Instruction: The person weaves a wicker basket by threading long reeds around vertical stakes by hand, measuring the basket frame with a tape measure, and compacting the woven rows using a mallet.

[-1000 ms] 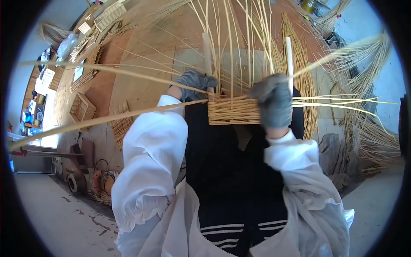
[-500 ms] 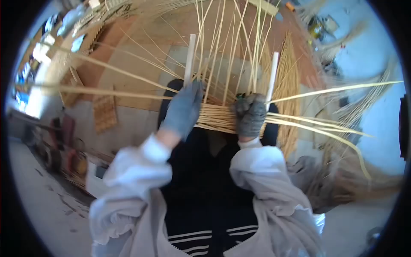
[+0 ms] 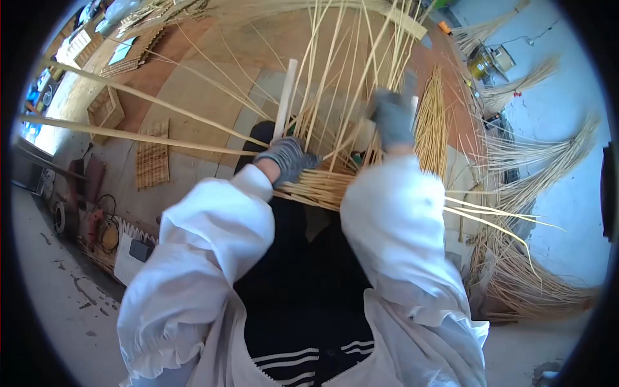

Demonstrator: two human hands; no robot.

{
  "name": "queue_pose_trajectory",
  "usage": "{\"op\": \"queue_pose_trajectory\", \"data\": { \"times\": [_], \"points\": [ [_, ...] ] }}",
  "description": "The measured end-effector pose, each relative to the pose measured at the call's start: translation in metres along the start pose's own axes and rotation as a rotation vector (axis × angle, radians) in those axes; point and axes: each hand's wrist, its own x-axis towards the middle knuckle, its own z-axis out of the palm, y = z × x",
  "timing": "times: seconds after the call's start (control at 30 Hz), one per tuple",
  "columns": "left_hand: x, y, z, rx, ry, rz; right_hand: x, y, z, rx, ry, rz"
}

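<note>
A partly woven wicker basket [image 3: 319, 188] rests on my lap, with long upright rods rising from it. Two pale posts stand at its sides; the left post [image 3: 285, 97] shows clearly. My left hand [image 3: 289, 158], in a grey striped glove, grips the basket's upper left corner. My right hand [image 3: 393, 119], gloved and blurred, is raised over the far right side near the right post; its fingers are smeared. Long rods stick out to the left [image 3: 161, 140] and to the right [image 3: 496, 209]. My right sleeve hides the basket's right end.
A bundle of thin rods [image 3: 432, 122] lies on the floor beyond the basket's right side. More bundles [image 3: 548, 168] are along the right wall. A woven panel [image 3: 153, 155] and a small wooden box [image 3: 106, 114] are at the left. A white box [image 3: 132, 255] stands lower left.
My right hand has moved from the basket's right rim up and away. My left hand stays at the left corner, turned more sideways. The basket sits further left and lower in view.
</note>
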Motion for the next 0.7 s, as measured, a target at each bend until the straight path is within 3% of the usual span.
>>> {"op": "queue_pose_trajectory", "data": {
  "times": [0.07,0.1,0.2,0.23,0.3,0.33,0.4,0.43,0.47,0.5,0.53,0.57,0.6,0.67,0.7],
  "points": [
    [-0.022,0.017,-0.048,-0.964,-0.297,-0.288,-0.087,0.006,-0.014,0.317,0.347,-0.308],
    [-0.020,0.020,-0.056,-0.956,-0.309,-0.287,-0.114,0.012,-0.019,0.336,0.339,-0.313],
    [0.002,0.029,-0.071,-0.704,0.223,-0.214,-0.130,0.024,-0.021,0.276,0.407,-0.272],
    [0.023,0.026,-0.049,-0.700,0.208,-0.205,-0.130,0.026,-0.029,0.175,0.435,-0.238],
    [0.082,0.016,-0.003,-0.169,0.140,-0.289,-0.149,-0.013,-0.032,0.034,0.406,-0.135],
    [0.074,0.035,-0.035,-0.163,0.154,-0.283,-0.176,-0.050,-0.017,0.027,0.350,-0.089],
    [0.029,0.086,-0.105,-0.333,-0.284,-0.511,-0.185,-0.035,-0.018,0.210,0.294,-0.162],
    [0.026,0.062,-0.085,-0.416,0.058,-0.476,-0.169,-0.024,-0.024,0.364,0.294,-0.141],
    [0.023,0.071,-0.078,-0.414,0.062,-0.465,-0.161,-0.007,-0.041,0.525,0.290,-0.139],
    [0.019,0.086,-0.071,-0.251,0.423,-0.141,-0.161,0.013,-0.055,0.624,0.309,-0.158],
    [0.014,0.099,-0.064,-0.089,0.773,0.185,-0.164,0.030,-0.070,0.469,0.387,-0.285],
    [0.007,0.119,-0.057,-0.264,0.431,0.156,-0.170,0.028,-0.083,0.546,0.426,-0.263],
    [0.007,0.121,-0.047,-0.289,0.419,0.148,-0.178,0.024,-0.094,0.616,0.461,-0.230],
    [0.019,0.112,-0.040,-0.499,-0.204,0.199,-0.165,0.007,-0.104,0.421,0.311,-0.082],
    [0.022,0.116,-0.043,-0.505,-0.221,0.202,-0.152,-0.005,-0.110,0.295,0.260,0.019]
  ]
}}
